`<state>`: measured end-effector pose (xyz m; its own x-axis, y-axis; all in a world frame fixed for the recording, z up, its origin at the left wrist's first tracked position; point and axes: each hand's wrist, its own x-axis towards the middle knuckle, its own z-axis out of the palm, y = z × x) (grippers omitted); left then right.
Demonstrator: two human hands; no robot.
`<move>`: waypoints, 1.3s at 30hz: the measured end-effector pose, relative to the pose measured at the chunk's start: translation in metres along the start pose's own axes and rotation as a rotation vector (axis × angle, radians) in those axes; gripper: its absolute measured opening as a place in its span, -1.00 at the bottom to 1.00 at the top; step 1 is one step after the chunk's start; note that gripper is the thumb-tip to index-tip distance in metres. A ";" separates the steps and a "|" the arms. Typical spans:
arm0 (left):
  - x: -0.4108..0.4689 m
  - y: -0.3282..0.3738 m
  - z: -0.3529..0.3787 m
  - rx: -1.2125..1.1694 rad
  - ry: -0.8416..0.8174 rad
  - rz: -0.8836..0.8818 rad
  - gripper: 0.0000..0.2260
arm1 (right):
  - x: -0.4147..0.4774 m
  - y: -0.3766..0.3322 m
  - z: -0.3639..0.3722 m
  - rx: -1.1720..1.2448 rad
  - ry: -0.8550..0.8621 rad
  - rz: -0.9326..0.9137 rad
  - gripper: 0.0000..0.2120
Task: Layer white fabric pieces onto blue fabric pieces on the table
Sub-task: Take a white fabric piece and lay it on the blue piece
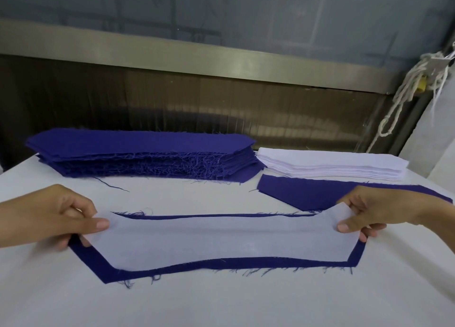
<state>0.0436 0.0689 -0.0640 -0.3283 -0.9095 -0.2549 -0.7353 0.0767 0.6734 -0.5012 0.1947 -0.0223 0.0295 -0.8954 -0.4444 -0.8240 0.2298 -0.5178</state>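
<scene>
A white fabric piece [216, 238] lies over a blue fabric piece [98, 262] near the table's front, with a blue border showing along the front edge and both slanted ends. My left hand [56, 216] pinches the white piece's left end between thumb and fingers. My right hand [369, 213] pinches its right end, which is lifted slightly. A tall stack of blue pieces [142, 154] sits at the back left. A lower stack of white pieces [332, 164] sits at the back right. One single blue piece [302, 193] lies in front of the white stack.
The table [221, 307] is covered in white cloth. A dark wall panel with a metal rail [197, 58] runs behind it. White cords [403, 97] hang at the far right. A loose blue thread [110, 184] lies in front of the blue stack.
</scene>
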 end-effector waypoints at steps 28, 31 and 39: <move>0.007 -0.019 -0.001 -0.050 -0.020 -0.004 -0.33 | -0.001 0.000 -0.001 0.000 -0.056 -0.024 -0.72; 0.006 -0.016 -0.001 -0.029 -0.025 -0.004 -0.30 | -0.001 0.000 -0.002 0.019 -0.065 -0.022 -0.80; 0.001 -0.012 -0.002 0.004 -0.027 -0.035 -0.31 | 0.000 0.000 0.000 0.010 -0.054 -0.007 -0.72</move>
<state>0.0530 0.0659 -0.0707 -0.3176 -0.9006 -0.2969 -0.7492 0.0464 0.6607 -0.5012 0.1949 -0.0220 0.0661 -0.8752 -0.4793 -0.8182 0.2274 -0.5281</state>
